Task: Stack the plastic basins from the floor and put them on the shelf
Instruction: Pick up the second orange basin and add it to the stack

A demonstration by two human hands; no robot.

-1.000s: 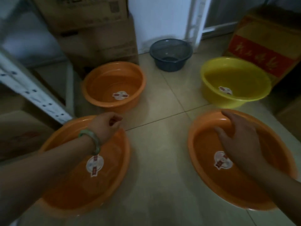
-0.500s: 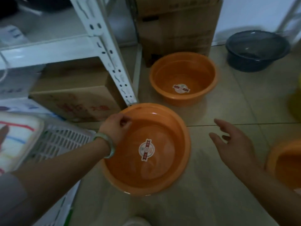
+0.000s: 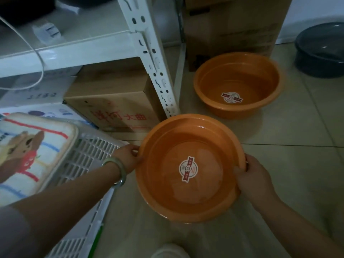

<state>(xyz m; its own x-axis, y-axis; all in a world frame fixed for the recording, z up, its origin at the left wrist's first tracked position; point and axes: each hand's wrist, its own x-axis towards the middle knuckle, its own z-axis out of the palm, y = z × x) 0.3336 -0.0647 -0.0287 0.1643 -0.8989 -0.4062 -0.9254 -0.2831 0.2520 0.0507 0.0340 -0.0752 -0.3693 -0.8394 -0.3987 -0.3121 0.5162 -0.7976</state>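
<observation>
Glossy smooth plastic orange basin (image 3: pixel 189 168), matt cardboard box (image 3: pixel 111 101), painted metal shelf (image 3: pixel 145 45), smooth tiled floor (image 3: pixel 297 164)

Both hands grip one orange basin (image 3: pixel 188 192) by its rim, the left hand (image 3: pixel 128 159) on its left edge and the right hand (image 3: pixel 254 178) on its right edge. Beyond the hands a second orange basin (image 3: pixel 238 75) sits on the tiled floor (image 3: pixel 297 174), with a dark basin (image 3: pixel 320 53) farther right. The white shelf (image 3: pixel 89 51) stands beyond the left hand.
</observation>
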